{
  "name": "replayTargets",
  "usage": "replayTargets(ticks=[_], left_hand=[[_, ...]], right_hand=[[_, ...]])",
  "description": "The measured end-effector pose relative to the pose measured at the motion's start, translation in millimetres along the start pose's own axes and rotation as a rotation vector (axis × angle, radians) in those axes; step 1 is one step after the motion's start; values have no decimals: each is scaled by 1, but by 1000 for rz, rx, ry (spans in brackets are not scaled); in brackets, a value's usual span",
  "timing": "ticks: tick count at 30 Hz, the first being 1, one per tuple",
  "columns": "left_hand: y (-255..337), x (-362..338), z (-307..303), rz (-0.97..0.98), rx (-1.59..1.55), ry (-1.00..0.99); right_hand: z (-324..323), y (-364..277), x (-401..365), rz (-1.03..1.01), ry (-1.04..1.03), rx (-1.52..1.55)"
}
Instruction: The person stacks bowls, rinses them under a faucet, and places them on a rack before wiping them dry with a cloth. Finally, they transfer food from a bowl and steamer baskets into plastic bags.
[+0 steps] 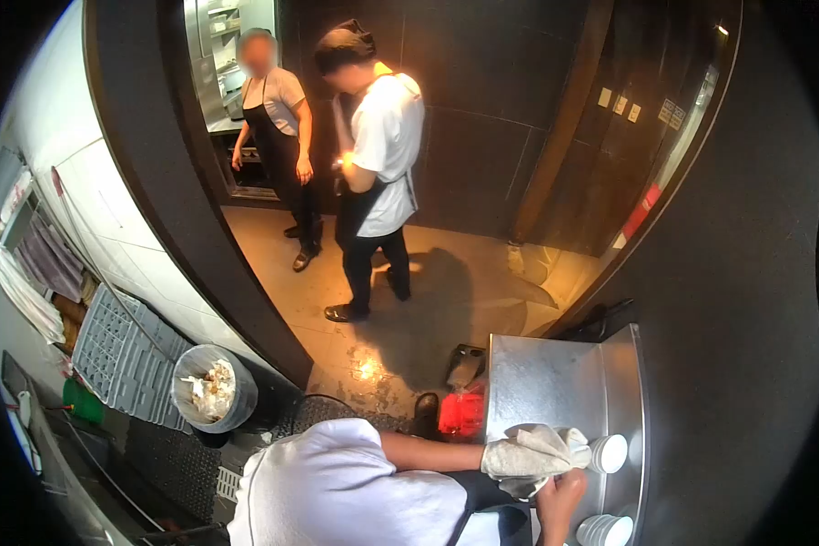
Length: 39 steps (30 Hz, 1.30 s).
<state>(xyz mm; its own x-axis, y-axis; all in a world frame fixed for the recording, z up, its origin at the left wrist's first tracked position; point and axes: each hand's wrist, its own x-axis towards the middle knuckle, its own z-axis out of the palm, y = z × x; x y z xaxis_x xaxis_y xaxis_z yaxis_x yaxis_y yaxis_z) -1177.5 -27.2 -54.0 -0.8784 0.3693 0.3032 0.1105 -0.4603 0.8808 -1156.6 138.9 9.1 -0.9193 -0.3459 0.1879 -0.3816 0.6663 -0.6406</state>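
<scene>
My left forearm (437,452) reaches to the right, and a pale cloth (530,453) covers its hand. The fingers beneath are hidden, but the cloth is bunched around them. My right hand (562,496) is closed against the cloth's lower edge; whether something else lies inside the fold cannot be seen. Just beyond the cloth a stack of white bowls (609,453) stands on the metal counter (544,382). Another white stack (604,530) sits lower down, close to my right hand.
Two people in aprons stand on the tiled floor (328,273) past the doorway. A lined waste bin (237,391) with scraps and grey dish racks (123,355) stand at left. A red container (460,415) is beside the counter. The counter has a raised metal edge (640,391).
</scene>
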Motion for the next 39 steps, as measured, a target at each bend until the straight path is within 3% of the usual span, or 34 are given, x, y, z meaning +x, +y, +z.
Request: replayTargets(ticks=[1,2,5,6,7,9,11,12,14,17,18,22,24,25,27,28,29,31,32,33,34,36,37,38,39], left_hand=[[8,3,4,-20,-57,31],[53,2,14,-187,-138,112],[48,8,-1,-76,-844,-88],[18,9,-14,-170,-924,-73],[37,6,-8,-84,-714,5],[11,0,-28,-271,-634,154],[9,-1,-45,67,-60,-135],[9,-2,-49,126,95,-115],[23,-4,-43,41,37,-60],[36,-4,-33,-38,-33,-7],[38,-5,-30,-47,-41,0],[48,-3,-20,13,79,8],[58,-4,-13,84,281,-11],[66,-5,-10,167,511,-51],[87,-9,-11,359,1020,-164],[85,-7,-15,369,1066,-181],[28,-12,-45,263,685,-31],[63,-10,-45,345,1238,110],[71,-2,-32,135,523,170],[79,4,-19,55,-228,351],[83,7,-15,63,142,255],[70,7,-16,143,541,196],[53,2,-20,249,759,196],[32,-5,-22,392,997,201],[9,-9,-22,540,1202,209]], right_hand=[[0,0,0,37,25,24],[1,-2,2,71,48,53],[4,-31,5,-194,292,-84],[1,-38,6,-291,288,-144],[0,-42,11,-395,228,-206],[-6,-49,18,-581,111,-335],[-8,-53,23,-546,-16,-341],[-6,-54,27,-549,-28,-360],[2,-45,37,-512,-101,-327],[24,-41,40,-353,61,-211],[37,-32,42,-310,169,-55],[49,-25,50,-28,104,605],[31,-53,50,306,32,1084],[26,-50,47,286,-38,1266],[7,-57,40,283,34,1357],[9,-38,35,256,126,1511],[7,-9,24,301,242,1661],[-26,-32,14,263,398,1977],[-34,-30,11,146,471,1866],[-41,-29,9,36,526,1751],[-47,-32,10,-112,619,1519],[-46,-15,-6,-116,627,801],[-35,-8,-6,-219,581,482],[-46,-25,5,-433,383,124],[-44,-35,14,-523,283,-120]])
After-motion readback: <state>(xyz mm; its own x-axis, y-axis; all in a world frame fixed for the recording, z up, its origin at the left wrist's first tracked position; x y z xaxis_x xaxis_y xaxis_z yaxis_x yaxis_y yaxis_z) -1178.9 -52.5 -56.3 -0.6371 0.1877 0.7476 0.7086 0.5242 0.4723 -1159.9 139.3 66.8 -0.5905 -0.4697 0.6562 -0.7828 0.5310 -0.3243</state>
